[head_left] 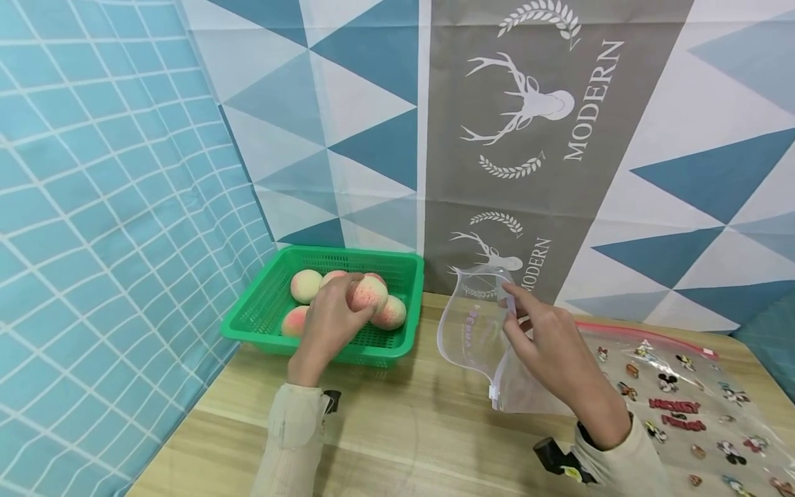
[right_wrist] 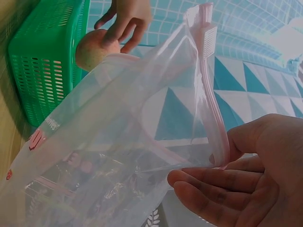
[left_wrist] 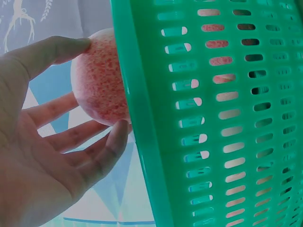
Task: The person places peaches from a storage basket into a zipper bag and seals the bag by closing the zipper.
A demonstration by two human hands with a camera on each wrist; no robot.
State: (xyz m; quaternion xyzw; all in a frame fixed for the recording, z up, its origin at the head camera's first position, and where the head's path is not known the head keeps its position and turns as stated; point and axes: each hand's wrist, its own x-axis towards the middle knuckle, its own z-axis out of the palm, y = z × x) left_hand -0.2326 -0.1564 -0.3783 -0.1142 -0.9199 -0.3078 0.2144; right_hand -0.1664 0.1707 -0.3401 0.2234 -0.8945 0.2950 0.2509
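My left hand [head_left: 326, 321] grips a pink-and-cream peach [head_left: 370, 294] over the green basket [head_left: 348, 354], thumb on one side and fingers on the other. Several more peaches, among them a pale one [head_left: 306, 286], lie in the basket around and below the hand. My right hand [head_left: 549, 345] pinches the rim of a clear zip bag [head_left: 462, 338] between thumb and fingers. The bag's mouth gapes toward the basket, and its white slider [right_wrist: 209, 41] shows at one end of the zip in the right wrist view.
A larger clear bag [head_left: 683, 393] with cartoon prints and a red zip lies flat on the wooden table [head_left: 397, 428] at the right. Behind the table hangs a patterned cloth [head_left: 373, 124]; a blue grid cloth [head_left: 99, 207] borders the left side.
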